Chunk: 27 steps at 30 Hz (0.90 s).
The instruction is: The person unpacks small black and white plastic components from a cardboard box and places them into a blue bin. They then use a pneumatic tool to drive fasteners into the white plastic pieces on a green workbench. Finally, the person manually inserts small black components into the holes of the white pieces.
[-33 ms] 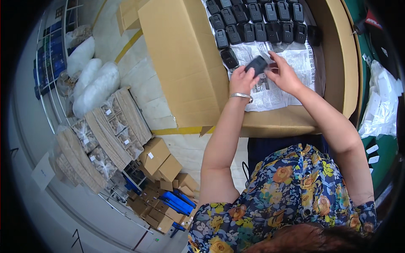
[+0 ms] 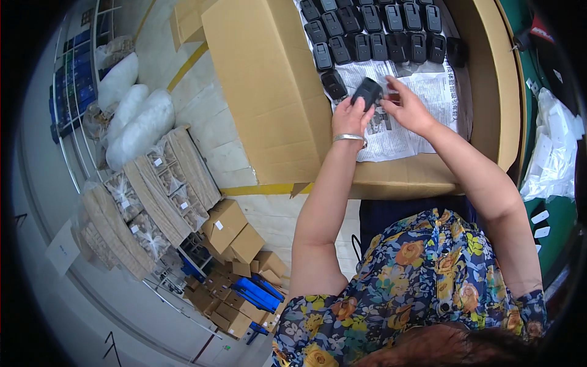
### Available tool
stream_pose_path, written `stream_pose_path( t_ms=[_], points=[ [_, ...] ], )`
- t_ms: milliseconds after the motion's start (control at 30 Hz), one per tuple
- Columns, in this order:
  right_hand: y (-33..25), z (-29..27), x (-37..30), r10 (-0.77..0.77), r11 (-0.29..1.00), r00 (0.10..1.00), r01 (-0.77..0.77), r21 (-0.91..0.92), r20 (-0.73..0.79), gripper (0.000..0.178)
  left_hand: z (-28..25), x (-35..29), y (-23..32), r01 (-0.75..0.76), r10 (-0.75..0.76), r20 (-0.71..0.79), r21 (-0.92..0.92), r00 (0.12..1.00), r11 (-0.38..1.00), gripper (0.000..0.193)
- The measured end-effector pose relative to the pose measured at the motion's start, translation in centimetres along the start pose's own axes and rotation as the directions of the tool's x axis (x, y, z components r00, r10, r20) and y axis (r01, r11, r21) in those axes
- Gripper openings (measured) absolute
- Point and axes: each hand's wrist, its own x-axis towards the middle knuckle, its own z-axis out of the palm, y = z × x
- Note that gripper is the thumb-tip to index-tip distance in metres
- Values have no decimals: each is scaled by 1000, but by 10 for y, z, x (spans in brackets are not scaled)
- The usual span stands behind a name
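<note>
1. Device: black, it is held over the newspaper inside the box.
2. Left hand: its fingers clamp the device from seven o'clock; a bracelet circles the wrist.
3. Right hand: it lies at the device's four o'clock; its fingertips blur, and whether they close on anything cannot be told.
4. Rows: similar black units sit at twelve o'clock.
5. Lone unit: it lies near the device, toward nine o'clock.
6. Bag: clear plastic, it rests on the green counter, toward three o'clock.
</note>
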Motion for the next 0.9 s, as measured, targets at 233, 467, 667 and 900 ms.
stream_pose_path(
  t_ms=[233,467,667,900],
  points=[
    [24,29,34,-163,978,977,179,-112,134,45,1,38,-15,23,-31,-208,-42,978,999,23],
    [22,27,42,-90,962,983,128,-242,163,47,-3,48,-30,236,-208,-250,87,946,968,36],
    [-8,9,-2,-211,949,976,219,-227,60,35,-21,41,-10,280,-223,-219,284,950,917,35],
    [-42,-102,-174,-361,929,919,340,-150,-157,20,67,-34,19,-462,448,138,415,883,784,8]
  ],
)
